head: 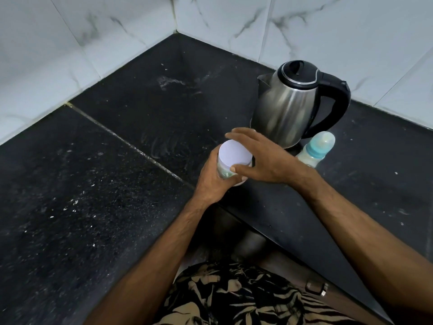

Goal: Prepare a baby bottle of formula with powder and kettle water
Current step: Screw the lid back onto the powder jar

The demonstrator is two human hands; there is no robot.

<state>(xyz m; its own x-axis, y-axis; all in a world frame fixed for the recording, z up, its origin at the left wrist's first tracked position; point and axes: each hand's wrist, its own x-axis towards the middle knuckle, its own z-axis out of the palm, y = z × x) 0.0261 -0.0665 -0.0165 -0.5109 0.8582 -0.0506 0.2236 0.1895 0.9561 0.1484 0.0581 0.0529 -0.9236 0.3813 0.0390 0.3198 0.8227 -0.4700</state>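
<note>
Near the middle of the view, the left hand (210,181) wraps its curled fingers around the side of a small clear plastic jar with a flat white round lid (235,156), holding it upright just above the front edge of the black speckled stone tabletop (93,184). The left forearm rises from about 7 o'clock, wrist bent slightly inward. The right hand (264,158) comes in from 4 o'clock and arches over the lid: the thumb lies against the lid's near rim, while the other fingers are spread and only loosely bent above and beyond its far side, so whether they grip the lid cannot be told. At 2 o'clock from the jar stands a stainless steel electric kettle with a black lid and black handle (297,102), spout toward the left. Just beside the kettle, at 3 o'clock from the jar, stands a baby bottle with a teal collar and translucent cap (316,148), partly hidden by the right wrist, holding pale milky contents.
</note>
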